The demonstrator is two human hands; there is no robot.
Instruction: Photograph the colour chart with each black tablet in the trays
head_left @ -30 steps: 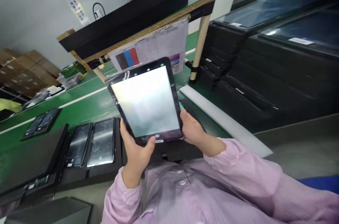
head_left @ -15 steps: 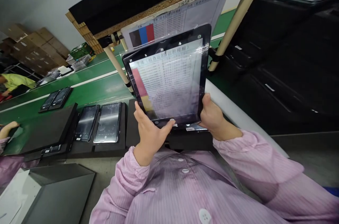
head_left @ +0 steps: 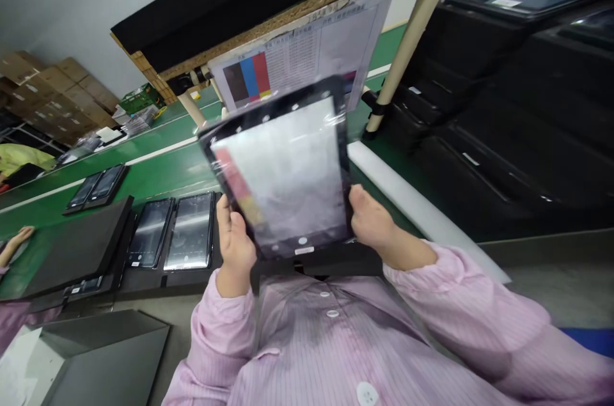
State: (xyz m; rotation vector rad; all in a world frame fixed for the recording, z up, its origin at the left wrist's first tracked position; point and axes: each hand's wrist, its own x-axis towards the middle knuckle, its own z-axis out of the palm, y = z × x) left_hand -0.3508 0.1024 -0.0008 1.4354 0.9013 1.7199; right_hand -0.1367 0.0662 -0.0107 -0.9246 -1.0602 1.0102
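A black-framed tablet (head_left: 292, 176) is held up in front of me, its lit screen blurred and showing a pale page with red and yellow patches. My left hand (head_left: 236, 246) grips its lower left edge, thumb bent at the side. On the lower right edge, my right hand (head_left: 371, 217) is closed with the thumb along the frame; its other fingers are hidden behind. Beyond the tablet hangs a printed chart sheet (head_left: 292, 61) with black, blue and red blocks, partly covered by it.
Two tablets (head_left: 190, 230) lie on dark foam at left, beside a black foam slab (head_left: 79, 246). A pipe post (head_left: 407, 41) supports the shelf (head_left: 201, 16). Black trays (head_left: 480, 118) are stacked at right. A co-worker's hand (head_left: 22, 236) shows at far left.
The tablet has come down and left, away from the chart. My left thumb has moved off the screen's bottom to the side edge. The camera view has shifted slightly.
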